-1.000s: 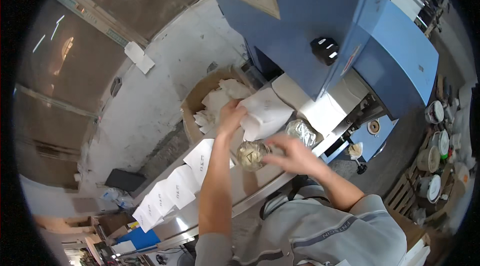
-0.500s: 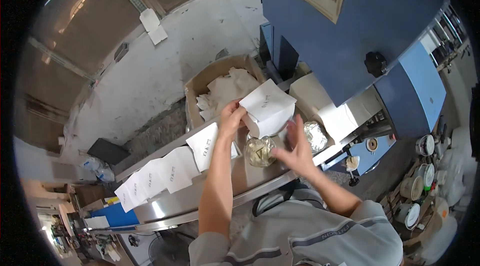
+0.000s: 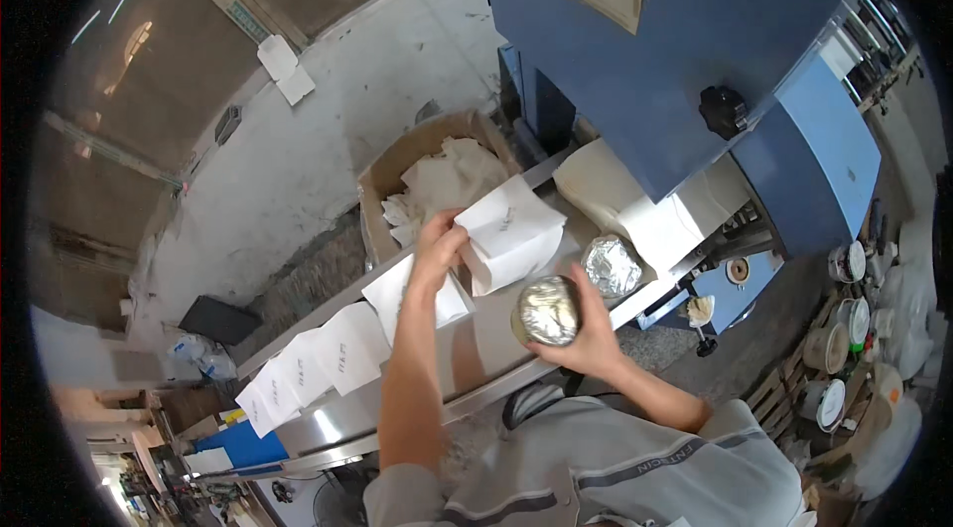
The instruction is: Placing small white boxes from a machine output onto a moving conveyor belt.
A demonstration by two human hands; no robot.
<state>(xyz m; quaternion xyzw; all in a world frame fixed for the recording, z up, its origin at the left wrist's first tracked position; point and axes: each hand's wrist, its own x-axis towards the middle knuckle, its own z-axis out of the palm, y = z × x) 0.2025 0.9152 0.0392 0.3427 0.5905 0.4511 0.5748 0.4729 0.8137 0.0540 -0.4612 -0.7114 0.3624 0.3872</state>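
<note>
My left hand is closed on the edge of a folded white paper piece, possibly a paper bag, with small dark print on it. The paper is raised over the steel bench. My right hand wraps round the side of a round, silvery foil-topped container, just to the right of the paper. A second foil-covered round thing rests on the bench beyond my right hand. Under my left forearm lies another white paper piece, partly hidden.
More printed white papers overlap in a row along the bench to the left. Behind it stands a cardboard box filled with crumpled pale paper. A blue machine with a black knob rises at the right. Several tubs stand far right.
My right hand, open beside a round container before, has closed on one, its silvery top now showing. My left hand and its paper have shifted slightly left in view.
</note>
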